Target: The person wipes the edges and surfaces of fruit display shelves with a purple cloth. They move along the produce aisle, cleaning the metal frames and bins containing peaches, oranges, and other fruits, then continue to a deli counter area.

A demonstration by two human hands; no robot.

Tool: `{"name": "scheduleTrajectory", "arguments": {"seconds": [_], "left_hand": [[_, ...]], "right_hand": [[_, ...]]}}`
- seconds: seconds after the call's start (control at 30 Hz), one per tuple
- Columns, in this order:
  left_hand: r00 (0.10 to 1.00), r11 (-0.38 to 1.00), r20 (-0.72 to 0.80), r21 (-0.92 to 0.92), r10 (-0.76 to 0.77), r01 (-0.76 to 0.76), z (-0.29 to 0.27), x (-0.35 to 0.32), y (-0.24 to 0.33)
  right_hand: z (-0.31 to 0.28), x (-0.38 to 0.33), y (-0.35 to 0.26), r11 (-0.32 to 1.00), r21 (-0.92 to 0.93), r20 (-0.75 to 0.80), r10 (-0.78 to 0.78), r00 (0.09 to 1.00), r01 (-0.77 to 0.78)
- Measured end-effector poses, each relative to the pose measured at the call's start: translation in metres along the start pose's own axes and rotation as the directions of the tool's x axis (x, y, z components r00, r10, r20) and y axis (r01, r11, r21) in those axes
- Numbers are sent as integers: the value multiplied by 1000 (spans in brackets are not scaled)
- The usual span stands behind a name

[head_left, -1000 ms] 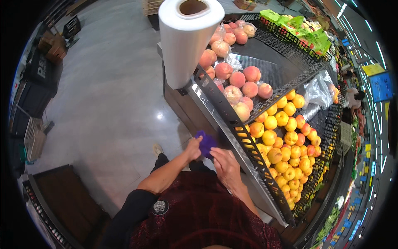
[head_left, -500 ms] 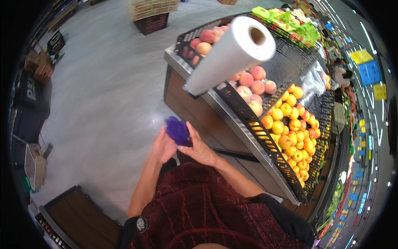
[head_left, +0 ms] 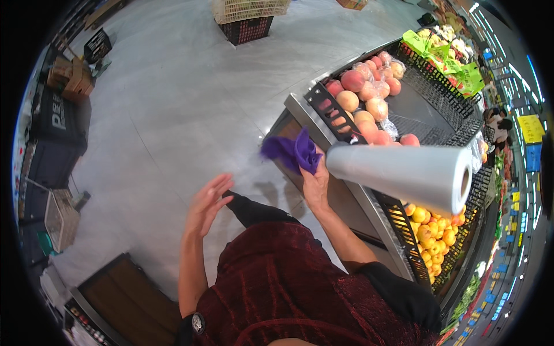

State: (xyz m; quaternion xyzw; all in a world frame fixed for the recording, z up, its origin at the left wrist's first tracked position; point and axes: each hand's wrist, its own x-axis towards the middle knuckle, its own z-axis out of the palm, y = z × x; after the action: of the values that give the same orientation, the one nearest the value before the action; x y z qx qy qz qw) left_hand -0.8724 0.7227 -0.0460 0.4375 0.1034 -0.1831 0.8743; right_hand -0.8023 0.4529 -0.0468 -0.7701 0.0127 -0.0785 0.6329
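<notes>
A crumpled purple cloth (head_left: 295, 153) is gripped in my right hand (head_left: 315, 185), its loose end swinging out to the left, slightly blurred. That hand is beside the metal edge of a fruit stand (head_left: 301, 112), left of a big roll of clear plastic bags (head_left: 398, 173). My left hand (head_left: 209, 200) is raised over the floor, apart from the cloth. Its fingers are stretched out and hold nothing.
Peaches (head_left: 353, 81), some wrapped in plastic, and yellow-orange fruit (head_left: 431, 236) fill black crates on the stand. Stacked crates (head_left: 245, 29) stand ahead on the grey floor (head_left: 156, 132). A brown-topped stand (head_left: 130, 294) is at lower left, a wire basket (head_left: 60, 222) farther left.
Both hands were together at the cloth; now they are apart. The right hand has carried it up and right toward the stand, and the left has let go. My view has shifted.
</notes>
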Motion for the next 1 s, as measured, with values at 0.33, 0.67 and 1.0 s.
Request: {"name": "scheduleTrajectory", "arguments": {"seconds": [0.33, 0.67, 1.0], "left_hand": [[913, 975, -347, -31, -216, 219, -126, 36, 51], [888, 877, -129, 147, -442, 458, -110, 194, 106], [793, 759, -84, 244, -603, 603, -153, 320, 163]], "right_hand": [[43, 96, 91, 495, -869, -129, -219, 967, -4], [50, 115, 76, 462, -887, -73, -170, 983, 15], [129, 213, 12, 928, -371, -396, -141, 907, -17]]}}
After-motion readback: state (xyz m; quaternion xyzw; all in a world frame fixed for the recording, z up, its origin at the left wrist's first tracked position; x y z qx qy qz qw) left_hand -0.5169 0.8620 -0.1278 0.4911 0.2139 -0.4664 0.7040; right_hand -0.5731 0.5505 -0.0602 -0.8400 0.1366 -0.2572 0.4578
